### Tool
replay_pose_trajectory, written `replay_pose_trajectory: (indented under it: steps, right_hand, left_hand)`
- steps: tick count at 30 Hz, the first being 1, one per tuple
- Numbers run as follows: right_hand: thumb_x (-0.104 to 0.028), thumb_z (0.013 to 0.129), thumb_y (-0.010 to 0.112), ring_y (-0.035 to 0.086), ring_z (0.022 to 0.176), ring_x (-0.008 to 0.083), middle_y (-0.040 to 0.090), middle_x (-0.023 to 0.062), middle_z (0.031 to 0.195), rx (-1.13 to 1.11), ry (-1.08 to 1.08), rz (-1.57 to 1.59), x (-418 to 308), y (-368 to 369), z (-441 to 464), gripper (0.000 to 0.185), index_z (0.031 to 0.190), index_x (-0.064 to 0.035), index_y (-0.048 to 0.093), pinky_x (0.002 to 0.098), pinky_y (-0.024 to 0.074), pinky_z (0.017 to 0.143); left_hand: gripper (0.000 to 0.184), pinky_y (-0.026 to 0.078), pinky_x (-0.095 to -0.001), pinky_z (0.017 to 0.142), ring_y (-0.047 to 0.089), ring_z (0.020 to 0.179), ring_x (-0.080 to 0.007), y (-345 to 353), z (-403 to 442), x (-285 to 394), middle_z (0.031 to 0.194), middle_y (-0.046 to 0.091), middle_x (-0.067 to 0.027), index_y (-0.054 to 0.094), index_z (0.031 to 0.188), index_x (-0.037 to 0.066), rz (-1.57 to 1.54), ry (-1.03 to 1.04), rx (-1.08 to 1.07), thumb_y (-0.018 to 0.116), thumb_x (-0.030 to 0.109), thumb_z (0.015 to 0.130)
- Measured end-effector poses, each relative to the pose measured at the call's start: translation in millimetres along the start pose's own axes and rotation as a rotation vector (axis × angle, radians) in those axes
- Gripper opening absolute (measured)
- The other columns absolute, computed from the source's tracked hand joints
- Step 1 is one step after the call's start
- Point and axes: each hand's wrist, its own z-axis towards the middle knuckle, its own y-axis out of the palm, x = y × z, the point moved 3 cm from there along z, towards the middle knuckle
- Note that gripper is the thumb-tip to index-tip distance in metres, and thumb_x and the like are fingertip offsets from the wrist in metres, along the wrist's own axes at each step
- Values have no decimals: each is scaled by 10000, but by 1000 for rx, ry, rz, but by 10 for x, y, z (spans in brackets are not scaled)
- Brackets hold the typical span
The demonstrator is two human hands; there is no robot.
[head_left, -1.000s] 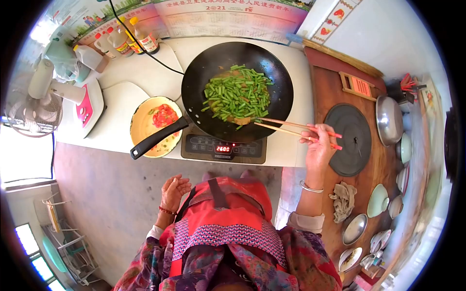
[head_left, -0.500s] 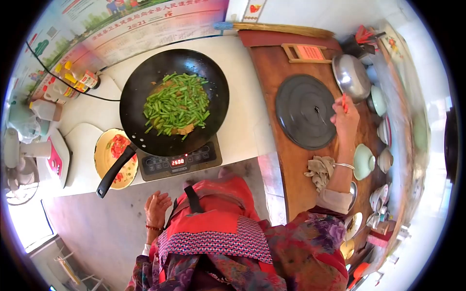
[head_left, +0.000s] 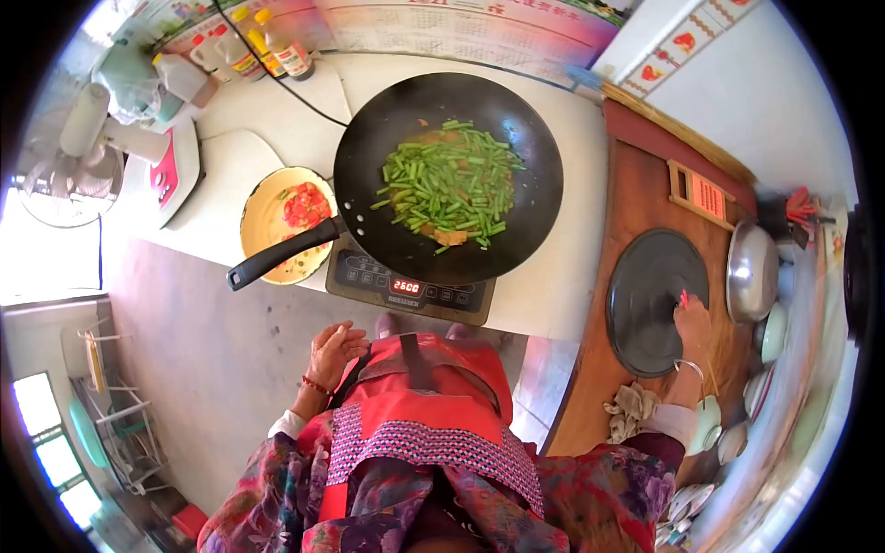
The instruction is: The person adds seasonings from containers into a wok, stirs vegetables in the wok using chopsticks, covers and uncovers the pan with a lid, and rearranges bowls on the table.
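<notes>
My left hand (head_left: 336, 354) hangs in front of the counter by the red apron (head_left: 419, 369), fingers loosely stretched, holding nothing. Over the right side of a round black lid (head_left: 645, 286), my right hand (head_left: 692, 326) is closed on a slim red-ended utensil (head_left: 684, 298); its exact kind is unclear. A black wok (head_left: 539, 184) rests on the induction cooker (head_left: 406, 288), its handle pointing left. Chopped green beans (head_left: 452, 180) lie in the wok. Beside it, an enamel dish (head_left: 253, 226) holds chopped red pieces (head_left: 306, 206), partly behind the wok handle.
A crumpled cloth (head_left: 631, 410) lies on the wooden table (head_left: 590, 369). A metal basin (head_left: 751, 272), a grater-like wooden frame (head_left: 702, 192) and several bowls line its right side. Sauce bottles (head_left: 286, 51) stand at the back left, near a fan (head_left: 78, 175). A black cord (head_left: 277, 78) runs to the wok.
The view has swung left, so the wok and table appear further right. My right hand, still closed on the red-ended utensil, is lower against the lid. My left hand stays near the apron.
</notes>
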Motion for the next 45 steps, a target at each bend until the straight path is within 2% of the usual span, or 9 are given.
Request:
replay_pose_trajectory:
  steps: [7, 11, 14, 16, 20, 26, 28, 37, 45]
  right_hand:
    - [-25, 692, 559, 601, 527, 198, 576, 112, 608, -120, 13, 305, 69, 181, 83, 111, 789, 22, 532, 327, 464, 510]
    - [-19, 709, 545, 594, 510, 197, 569, 113, 596, -173, -24, 252, 227, 333, 196, 63, 748, 22, 517, 321, 462, 487]
    - [-114, 707, 546, 625, 597, 253, 593, 122, 592, -203, 1, 285, 143, 133, 128, 118, 745, -4, 559, 386, 472, 598]
    - [-76, 709, 525, 566, 499, 226, 529, 116, 535, -228, -116, 785, 37, -51, 74, 79, 702, 3, 529, 377, 458, 557]
    - [-39, 703, 501, 545, 535, 207, 505, 123, 559, -242, -65, 667, -574, -854, -122, 60, 716, 19, 513, 368, 441, 562]
    - [-52, 715, 494, 529, 547, 237, 482, 103, 568, 146, -526, 376, -1930, -1773, -441, 50, 735, -7, 500, 369, 405, 541]
    - [-58, 682, 532, 565, 758, 399, 566, 239, 738, 151, -603, 206, -2486, -2004, -634, 145, 805, 21, 537, 444, 435, 655]
    - [-102, 742, 577, 623, 677, 371, 623, 198, 696, 277, -934, -125, -4005, -1749, -943, 89, 737, -24, 619, 457, 493, 613]
    - [-91, 771, 552, 636, 727, 356, 647, 181, 767, 213, -888, -162, -4496, -1290, -915, 119, 736, -43, 654, 431, 505, 648]
  left_hand:
    - [413, 532, -362, 745, 627, 833, -275, 6, 0, 2, 998, 590, -212, 414, 1194, -71, -23, 1, 23, 524, 203, 904]
    - [417, 531, -356, 746, 625, 837, -264, 18, 47, 18, 996, 592, -208, 419, 1195, -70, 11, -8, 6, 518, 213, 906]
    - [419, 530, -353, 748, 624, 840, -258, -15, 54, 37, 1002, 592, -209, 424, 1192, -72, 17, -1, -2, 515, 220, 907]
    - [420, 529, -352, 749, 623, 841, -256, -44, 75, 54, 1007, 592, -210, 426, 1191, -74, 15, 0, -14, 515, 223, 907]
    - [410, 527, -362, 761, 625, 848, -264, -135, 108, 74, 1007, 594, -210, 428, 1192, -67, 21, -15, -21, 513, 218, 910]
    - [416, 527, -369, 764, 626, 851, -268, -290, 126, 191, 997, 598, -204, 433, 1183, -61, -14, 11, -49, 530, 232, 904]
    - [417, 527, -367, 765, 626, 848, -268, -333, 83, 277, 997, 598, -202, 435, 1181, -57, -25, 26, -30, 538, 230, 897]
    - [415, 518, -363, 743, 613, 839, -257, -721, -42, 427, 992, 591, -197, 433, 1190, -54, -130, 67, 29, 535, 209, 885]
    - [366, 526, -375, 728, 625, 821, -275, -1110, -107, 408, 973, 604, -202, 443, 1156, -36, -200, 83, 71, 521, 217, 903]
